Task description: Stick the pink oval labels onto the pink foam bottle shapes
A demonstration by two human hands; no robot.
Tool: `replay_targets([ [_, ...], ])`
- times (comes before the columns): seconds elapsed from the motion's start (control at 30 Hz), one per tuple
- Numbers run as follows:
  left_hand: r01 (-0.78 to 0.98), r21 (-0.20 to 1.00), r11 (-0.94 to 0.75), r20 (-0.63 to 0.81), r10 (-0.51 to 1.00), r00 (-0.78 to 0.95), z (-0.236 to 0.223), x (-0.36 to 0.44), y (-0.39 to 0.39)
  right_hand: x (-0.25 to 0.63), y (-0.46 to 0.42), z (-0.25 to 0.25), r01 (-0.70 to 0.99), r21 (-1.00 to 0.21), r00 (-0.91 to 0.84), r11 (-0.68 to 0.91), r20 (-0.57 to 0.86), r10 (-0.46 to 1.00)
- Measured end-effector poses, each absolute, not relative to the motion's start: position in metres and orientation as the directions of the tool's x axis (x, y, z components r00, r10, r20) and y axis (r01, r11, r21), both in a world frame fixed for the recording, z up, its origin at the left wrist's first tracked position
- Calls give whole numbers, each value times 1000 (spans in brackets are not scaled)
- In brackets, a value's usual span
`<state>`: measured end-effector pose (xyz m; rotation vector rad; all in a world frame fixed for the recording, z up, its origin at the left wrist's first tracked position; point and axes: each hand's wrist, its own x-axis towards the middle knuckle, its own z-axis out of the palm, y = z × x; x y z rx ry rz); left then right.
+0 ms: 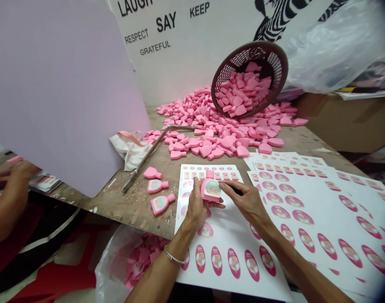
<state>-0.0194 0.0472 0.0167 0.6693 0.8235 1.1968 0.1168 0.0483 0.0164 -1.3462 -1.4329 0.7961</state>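
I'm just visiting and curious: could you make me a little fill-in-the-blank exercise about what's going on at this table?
1. The left hand holds a small bottle whose colour is ____.
2. Just left of the label sheet under the hands, the loose bottles lying in a short row number ____.
3. The bracelet is worn on the person's ____ wrist.
4. On the wall, the lowest printed word reads ____.

Missing words: pink; three; left; GRATEFUL.

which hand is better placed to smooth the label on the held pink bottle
Likely the right hand: its fingers are at the label's right edge, while the left hand is occupied holding the pink bottle.
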Motion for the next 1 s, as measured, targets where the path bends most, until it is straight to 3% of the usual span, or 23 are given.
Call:
replay_targets([
  [1.0, -483, 859, 170, -136, 985, 104, 23, -24, 43, 103, 42, 29, 410, -872, 98, 268, 334, 937],
])
